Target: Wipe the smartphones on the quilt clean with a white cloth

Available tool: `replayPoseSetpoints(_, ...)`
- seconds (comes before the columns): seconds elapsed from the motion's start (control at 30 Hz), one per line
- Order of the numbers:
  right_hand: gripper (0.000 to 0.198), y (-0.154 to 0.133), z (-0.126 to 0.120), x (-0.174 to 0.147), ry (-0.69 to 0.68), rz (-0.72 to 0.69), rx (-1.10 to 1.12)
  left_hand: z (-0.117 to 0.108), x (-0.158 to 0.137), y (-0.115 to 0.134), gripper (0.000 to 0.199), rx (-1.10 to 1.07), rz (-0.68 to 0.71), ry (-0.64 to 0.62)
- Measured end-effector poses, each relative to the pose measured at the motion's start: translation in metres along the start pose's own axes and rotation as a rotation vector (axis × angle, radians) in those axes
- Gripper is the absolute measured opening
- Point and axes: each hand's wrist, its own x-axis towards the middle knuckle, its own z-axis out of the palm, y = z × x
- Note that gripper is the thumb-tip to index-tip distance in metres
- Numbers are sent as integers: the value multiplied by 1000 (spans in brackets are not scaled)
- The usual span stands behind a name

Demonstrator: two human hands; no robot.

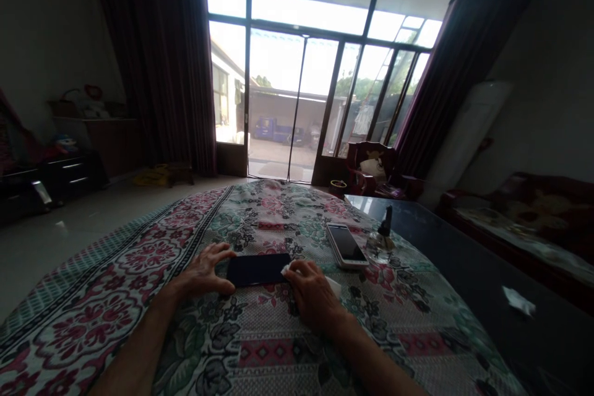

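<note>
A dark smartphone (257,268) lies flat and sideways on the patterned cloth (260,352). At its left end is my left hand (206,268), thumb and fingers spread around the phone's edge. My right hand (312,292) is closed on a white tissue (286,270), pressed at the phone's right end. More of the white material shows beyond the right hand's knuckles. To the right rests a second, thicker device with a pale frame and dark screen (347,245). Beside that stands a clear spray bottle (381,241) with a black nozzle.
A crumpled white tissue (518,301) lies on the dark glossy table (468,272) at the right. Beyond the cloth are a wooden armchair (371,164), glass doors (273,105) and dark curtains (162,62). A wooden sofa (552,198) stands far right.
</note>
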Motion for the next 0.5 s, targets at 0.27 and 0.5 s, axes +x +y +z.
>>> replayPoseSetpoints(0.27, 24, -23, 9, 20, -87, -90, -58, 4, 2, -3, 83, 12, 12, 25)
replayPoseSetpoints(0.5, 21, -43, 25, 37, -127, -166, -78, 7, 3, -5, 83, 20, 10, 41)
